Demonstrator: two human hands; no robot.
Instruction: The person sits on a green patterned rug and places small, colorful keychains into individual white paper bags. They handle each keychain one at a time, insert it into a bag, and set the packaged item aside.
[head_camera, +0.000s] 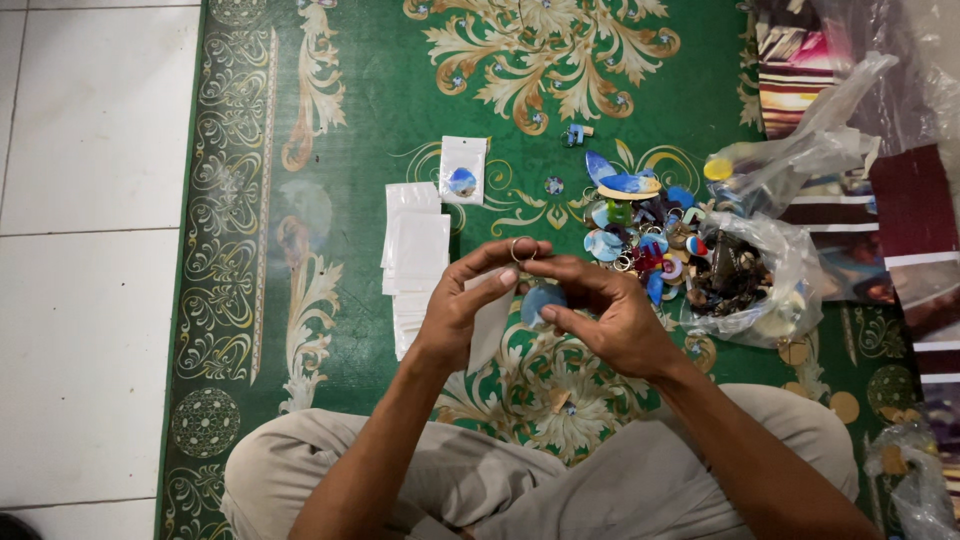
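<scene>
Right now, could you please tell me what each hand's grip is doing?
Left hand: closed on a small white pouch, fingertips at a metal ring.
Right hand: closed, pinching a round blue charm.

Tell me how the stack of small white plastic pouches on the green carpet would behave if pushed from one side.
The stack of white pouches already lies fanned and uneven, so it would probably slide apart rather than move as one. The pouches look thin and glossy, likely light, floppy and slippery against each other, while the green carpet may drag at the lowest one.

Shiny metal ring (523, 249), glossy plastic pouches (418, 247), matt woven carpet (400, 90), smooth floor tiles (90, 130).
</scene>
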